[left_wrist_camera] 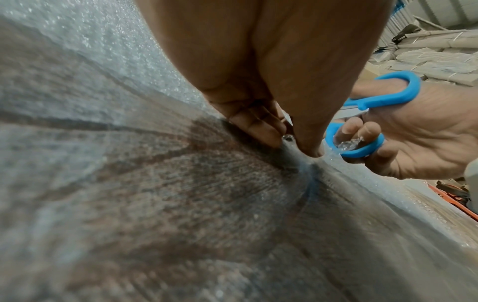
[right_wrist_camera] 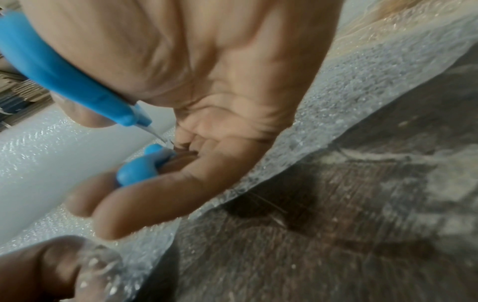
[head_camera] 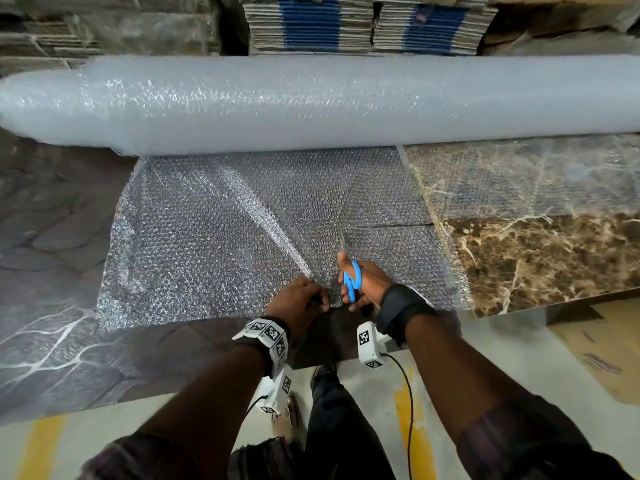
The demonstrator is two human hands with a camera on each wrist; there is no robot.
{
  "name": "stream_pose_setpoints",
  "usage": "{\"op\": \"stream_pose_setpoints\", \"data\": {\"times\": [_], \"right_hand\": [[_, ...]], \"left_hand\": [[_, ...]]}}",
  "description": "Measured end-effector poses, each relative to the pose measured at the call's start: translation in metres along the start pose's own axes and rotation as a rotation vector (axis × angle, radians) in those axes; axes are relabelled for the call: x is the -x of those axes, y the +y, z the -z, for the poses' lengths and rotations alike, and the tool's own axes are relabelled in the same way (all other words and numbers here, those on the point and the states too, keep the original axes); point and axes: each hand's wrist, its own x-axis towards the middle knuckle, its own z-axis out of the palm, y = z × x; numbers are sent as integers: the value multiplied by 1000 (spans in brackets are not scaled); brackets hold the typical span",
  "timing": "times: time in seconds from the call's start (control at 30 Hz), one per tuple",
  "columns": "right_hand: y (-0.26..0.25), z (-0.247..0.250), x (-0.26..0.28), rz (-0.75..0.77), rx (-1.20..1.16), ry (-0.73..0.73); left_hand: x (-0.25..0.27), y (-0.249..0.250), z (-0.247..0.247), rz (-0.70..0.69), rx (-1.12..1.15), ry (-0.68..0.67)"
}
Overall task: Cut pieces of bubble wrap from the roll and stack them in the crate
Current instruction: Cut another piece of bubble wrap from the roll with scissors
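A thick roll of bubble wrap lies across the far side of the dark table. A sheet of bubble wrap runs from the roll toward me. My left hand pinches the sheet's near edge and pulls it up into a taut ridge. My right hand grips blue-handled scissors, thumb and fingers through the loops, blades pointing at the roll along the sheet. The blades are mostly hidden. No crate is in view.
Stacks of flattened cardboard boxes stand behind the roll. A brown marble slab lies at the right, partly under more bubble wrap. Flat cardboard rests on the floor at the right. Yellow floor lines and my legs are below.
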Motion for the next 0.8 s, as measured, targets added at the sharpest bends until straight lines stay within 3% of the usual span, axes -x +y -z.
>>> {"op": "stream_pose_setpoints", "data": {"times": [0.5,0.8], "right_hand": [[18,-4,-11,44,36,86],[28,3,2,2,-45,63]], "left_hand": [[-1,-3,-3,-5,13,-2],[-2,-8,-6,-42,27,-1]]}}
